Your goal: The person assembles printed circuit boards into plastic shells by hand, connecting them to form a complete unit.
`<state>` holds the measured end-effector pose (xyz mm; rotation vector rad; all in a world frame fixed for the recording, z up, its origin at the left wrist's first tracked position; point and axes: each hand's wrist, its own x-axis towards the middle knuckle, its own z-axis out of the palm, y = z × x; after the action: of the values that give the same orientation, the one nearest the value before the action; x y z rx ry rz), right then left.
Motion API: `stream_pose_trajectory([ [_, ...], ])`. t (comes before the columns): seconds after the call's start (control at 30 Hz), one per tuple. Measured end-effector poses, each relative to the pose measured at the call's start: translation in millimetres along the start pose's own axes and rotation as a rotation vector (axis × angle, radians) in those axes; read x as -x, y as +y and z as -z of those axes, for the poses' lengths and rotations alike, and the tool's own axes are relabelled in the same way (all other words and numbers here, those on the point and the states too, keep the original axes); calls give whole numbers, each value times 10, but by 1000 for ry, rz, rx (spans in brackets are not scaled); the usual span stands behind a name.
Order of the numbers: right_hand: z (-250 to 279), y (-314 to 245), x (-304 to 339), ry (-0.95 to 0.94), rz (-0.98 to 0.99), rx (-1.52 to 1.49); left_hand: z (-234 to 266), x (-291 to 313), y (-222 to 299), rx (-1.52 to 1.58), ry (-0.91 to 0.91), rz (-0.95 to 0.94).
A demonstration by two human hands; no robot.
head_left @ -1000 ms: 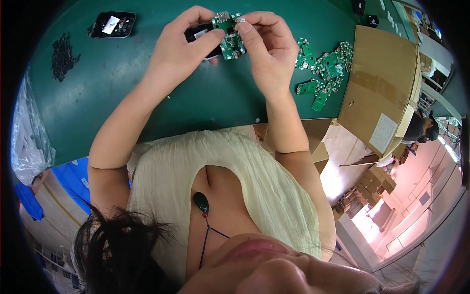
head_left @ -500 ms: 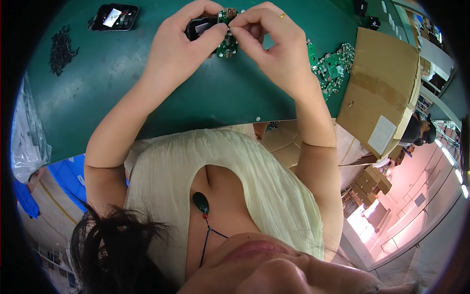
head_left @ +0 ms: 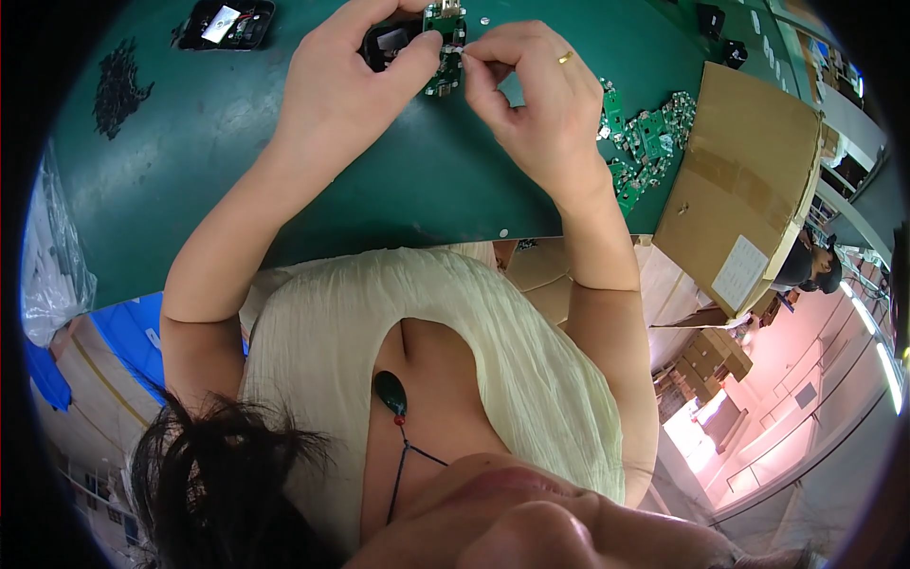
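Near the table's far edge, my left hand [head_left: 365, 71] grips a green circuit board [head_left: 444, 78] together with a black plastic housing [head_left: 391, 40]. Its thumb presses on the board's face, and the housing sits just left of the board. My right hand [head_left: 536, 90] is at the board's right edge, thumb and index finger pinched together at a small pale piece too tiny to name. A second black housing [head_left: 227, 26] with a silvery-white block inside lies at the far left.
Several loose green circuit boards [head_left: 649, 137] are heaped to the right on the green table [head_left: 398, 180]. Beside them stands a large cardboard box [head_left: 749, 161]. A pile of thin black pieces [head_left: 120, 90] lies at left, near a clear plastic bag [head_left: 52, 256]. Another person [head_left: 810, 266] is far right.
My right hand has drawn back slightly to the right and down from the board, still pinching. My left hand keeps its hold on the board and housing. The view has shifted a little.
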<state>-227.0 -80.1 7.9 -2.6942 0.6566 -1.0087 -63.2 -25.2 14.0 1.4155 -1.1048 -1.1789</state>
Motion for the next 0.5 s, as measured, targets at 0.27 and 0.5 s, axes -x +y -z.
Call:
stream_pose_trajectory([
  [0.27, -16, -10, 2, -13, 22, 5, 8, 3, 20, -45, 22, -26],
  [0.5, -17, -25, 3, -15, -8, -16, 3, 11, 27, -98, 41, -90],
])
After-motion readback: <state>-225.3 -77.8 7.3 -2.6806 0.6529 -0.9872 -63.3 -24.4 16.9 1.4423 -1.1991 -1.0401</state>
